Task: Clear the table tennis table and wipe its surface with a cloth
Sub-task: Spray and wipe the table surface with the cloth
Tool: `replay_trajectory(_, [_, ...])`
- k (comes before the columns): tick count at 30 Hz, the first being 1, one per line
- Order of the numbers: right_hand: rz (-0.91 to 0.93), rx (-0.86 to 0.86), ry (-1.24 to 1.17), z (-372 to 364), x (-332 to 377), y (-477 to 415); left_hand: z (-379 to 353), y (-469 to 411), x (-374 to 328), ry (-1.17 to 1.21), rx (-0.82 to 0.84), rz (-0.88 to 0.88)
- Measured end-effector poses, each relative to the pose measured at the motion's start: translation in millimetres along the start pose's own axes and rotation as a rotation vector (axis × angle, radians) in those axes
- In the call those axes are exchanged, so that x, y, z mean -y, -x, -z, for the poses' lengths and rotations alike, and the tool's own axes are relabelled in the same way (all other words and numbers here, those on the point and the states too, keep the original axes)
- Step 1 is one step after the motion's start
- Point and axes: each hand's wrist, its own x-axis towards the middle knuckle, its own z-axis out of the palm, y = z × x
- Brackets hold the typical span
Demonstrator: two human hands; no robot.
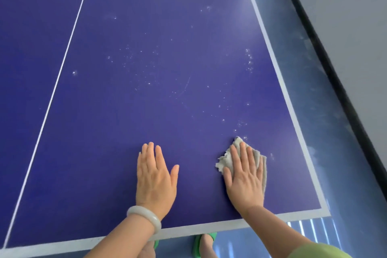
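The blue table tennis table (pixel 167 58) fills the view, with white lines and pale specks scattered over its right half. My right hand (pixel 245 176) lies flat, fingers straight, pressing a crumpled grey cloth (pixel 227 160) onto the surface near the table's near right corner. My left hand (pixel 155 178) rests flat on the bare surface to the left of it, a pale bangle on its wrist. Nothing else lies on the table in view.
The table's near edge (pixel 188 230) runs just below my wrists; its right edge (pixel 293 111) borders a shiny blue floor (pixel 326 132). A grey wall with a dark skirting (pixel 335 58) runs along the right. My feet in green slippers (pixel 201 245) stand below the near edge.
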Motion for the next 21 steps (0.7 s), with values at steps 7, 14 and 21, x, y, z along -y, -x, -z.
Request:
replay_trajectory(7, [0.321,0.062,-0.036,7.9,-63.6,14.3,-25.5,3.6,-78.3,-0.007,0.041,0.248])
replay_trajectory(14, [0.502,0.057,0.026,18.6,-183.0,20.7,-38.5,5.4,-82.2,-0.081,-0.025,0.291])
replay_trajectory(21, [0.426,0.112,0.077,36.4,-192.1,-102.8,-45.4,4.1,-83.2,-0.130,-0.085,0.294])
